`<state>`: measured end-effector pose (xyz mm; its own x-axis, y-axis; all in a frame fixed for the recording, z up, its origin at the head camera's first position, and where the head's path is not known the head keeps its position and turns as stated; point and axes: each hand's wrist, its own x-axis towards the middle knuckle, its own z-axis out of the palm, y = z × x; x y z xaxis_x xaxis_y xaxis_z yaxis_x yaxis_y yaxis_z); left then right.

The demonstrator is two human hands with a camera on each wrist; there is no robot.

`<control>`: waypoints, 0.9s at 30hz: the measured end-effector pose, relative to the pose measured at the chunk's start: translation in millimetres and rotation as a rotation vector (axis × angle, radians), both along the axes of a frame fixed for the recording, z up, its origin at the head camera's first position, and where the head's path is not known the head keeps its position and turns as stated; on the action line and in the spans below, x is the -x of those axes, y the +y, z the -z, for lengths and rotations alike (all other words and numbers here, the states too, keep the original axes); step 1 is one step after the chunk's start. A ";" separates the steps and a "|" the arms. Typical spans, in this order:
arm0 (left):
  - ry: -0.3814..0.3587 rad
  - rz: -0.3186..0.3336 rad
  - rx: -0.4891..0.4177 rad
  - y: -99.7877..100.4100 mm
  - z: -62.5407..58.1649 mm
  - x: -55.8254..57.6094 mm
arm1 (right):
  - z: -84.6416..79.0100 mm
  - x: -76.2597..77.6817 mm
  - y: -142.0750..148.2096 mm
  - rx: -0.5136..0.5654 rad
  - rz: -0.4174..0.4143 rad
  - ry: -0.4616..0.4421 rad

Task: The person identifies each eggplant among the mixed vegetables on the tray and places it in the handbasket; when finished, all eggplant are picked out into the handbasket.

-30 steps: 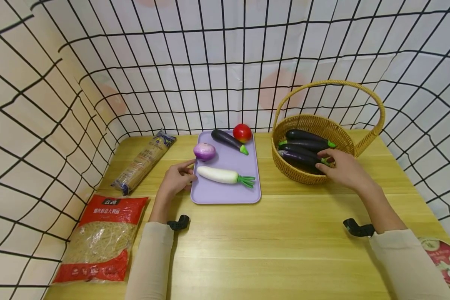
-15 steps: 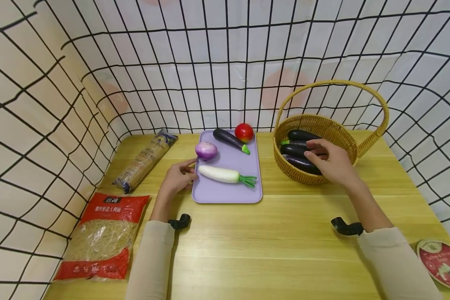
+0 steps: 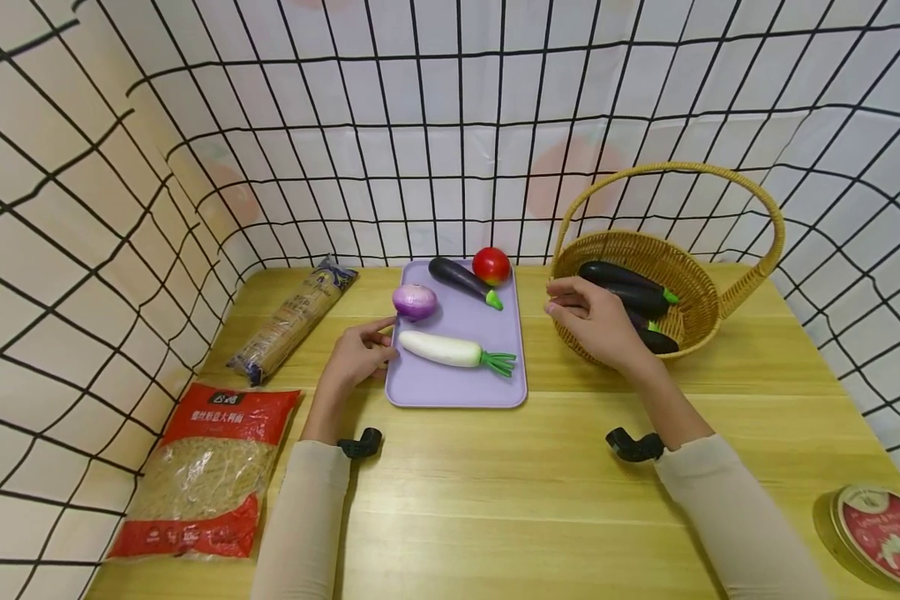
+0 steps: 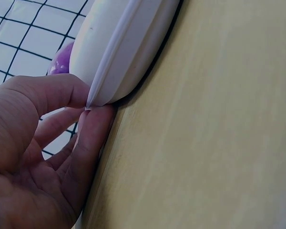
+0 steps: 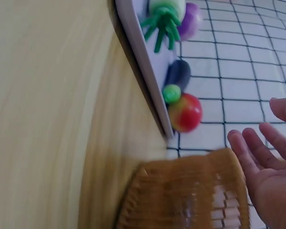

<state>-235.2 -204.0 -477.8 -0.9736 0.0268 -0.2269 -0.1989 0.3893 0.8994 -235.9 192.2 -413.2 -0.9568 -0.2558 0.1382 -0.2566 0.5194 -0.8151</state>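
My left hand (image 3: 356, 357) pinches the left rim of a lilac tray (image 3: 457, 393) between thumb and finger; the left wrist view shows this grip on the tray's edge. On the tray lie a white radish (image 3: 442, 349) with green leaves, a purple onion (image 3: 415, 302), an eggplant (image 3: 456, 273) and a red tomato (image 3: 491, 266). Over the left rim of a wicker basket (image 3: 693, 279) hovers my right hand (image 3: 600, 323), fingers apart and nothing between them in the right wrist view. Several dark eggplants (image 3: 637, 296) lie in the basket, partly hidden by this hand.
A long pack of noodles (image 3: 292, 321) and a red bag of pasta (image 3: 202, 471) lie on the left. At the lower right stands a round red tin (image 3: 881, 537). The basket's tall handle (image 3: 667, 167) arches above it. Black grid panels (image 3: 480, 125) enclose the table.
My right hand has moved left from the eggplants at the basket's right side to its left rim, holding nothing. My left hand keeps its place at the tray. The view has shifted slightly.
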 end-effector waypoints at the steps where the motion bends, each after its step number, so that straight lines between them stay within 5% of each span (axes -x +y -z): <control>1: 0.001 -0.001 -0.002 0.2 -0.5 -0.1 | 1.1 2.9 -4.9 0.002 -0.007 0.000; 14: 0.008 -0.009 0.007 0.0 3.3 1.3 | 10.7 31.1 -54.4 -0.006 0.008 -0.116; 27: 0.015 0.004 0.022 -1.3 2.5 1.1 | 31.0 52.6 -73.0 -0.003 -0.002 -0.116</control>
<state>-236.3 -205.3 -480.3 -0.9768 0.0263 -0.2127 -0.1836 0.4097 0.8936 -288.5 119.2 -444.1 -0.9657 -0.2584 0.0259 -0.1619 0.5212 -0.8379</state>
